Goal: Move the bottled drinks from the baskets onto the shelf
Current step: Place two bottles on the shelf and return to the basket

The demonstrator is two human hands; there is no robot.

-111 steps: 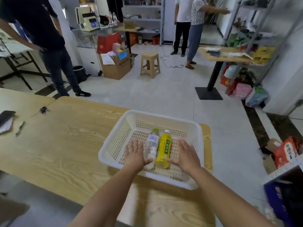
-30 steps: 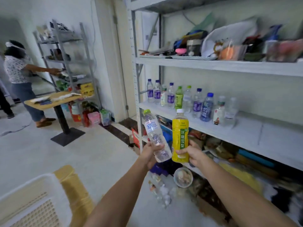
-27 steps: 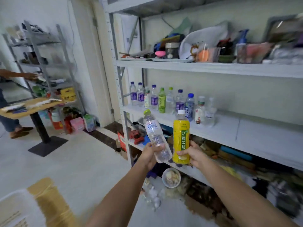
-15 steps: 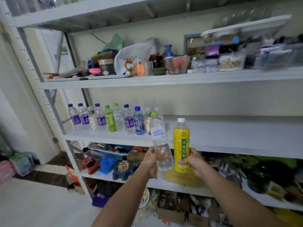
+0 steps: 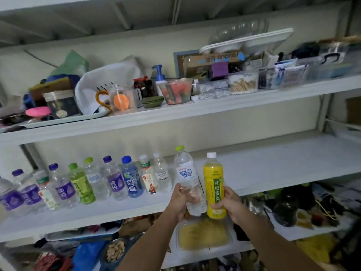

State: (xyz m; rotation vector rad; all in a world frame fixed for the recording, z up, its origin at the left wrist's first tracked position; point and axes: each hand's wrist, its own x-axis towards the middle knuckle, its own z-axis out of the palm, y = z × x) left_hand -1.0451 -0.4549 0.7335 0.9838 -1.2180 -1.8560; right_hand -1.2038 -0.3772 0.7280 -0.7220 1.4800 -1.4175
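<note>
Closer to the shelf [image 5: 273,165] than half a second ago, my left hand [image 5: 180,200] grips the water bottle [image 5: 186,173], tilted left, my right hand [image 5: 232,204] the upright yellow bottle [image 5: 213,178], both before its edge, right of the bottle row [image 5: 115,178].

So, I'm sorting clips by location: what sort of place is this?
Likely a storeroom or mock shop: an open metal shelf with a row of bottled drinks, and mixed clutter above, like a pump bottle and green bowls.
</note>
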